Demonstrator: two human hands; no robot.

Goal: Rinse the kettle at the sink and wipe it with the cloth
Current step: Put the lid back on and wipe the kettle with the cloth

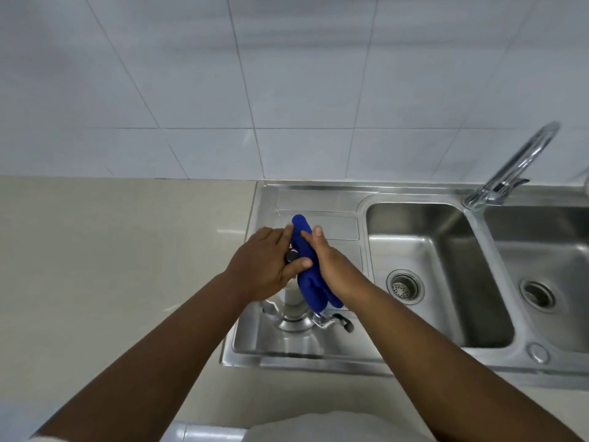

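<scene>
Seen from above, a small steel kettle (294, 317) is stood on the drainboard of a stainless sink (318, 199), set into a pale counter (121, 250). The left hand (264, 266) is clenched around the kettle's top, a dark round knob (290, 257) showing between thumb and fingers. The right hand (331, 266) is pressed flat against a blue cloth (307, 269), which is pinned between that palm and the kettle's side, so the right grip is closed on the cloth. Folds of the cloth hang below the right grip, near the spout (334, 320).

Wiping appears to be under way; no water is seen at the tap (522, 161), well off to the right of both hands.

Risks are judged as follows. The kettle could be tipped or slid on the smooth, ribbed steel if the left grip is loosened while sideways pressure is applied. The hanging cloth could be snagged on the spout and its dark tip.

The kettle is shiny, rounded and hard, with a pale upper part largely hidden by the hands. The cloth looks soft, thick and fuzzy. The basins are deep, brushed and reflective; glossy tiles lie beyond.
</scene>
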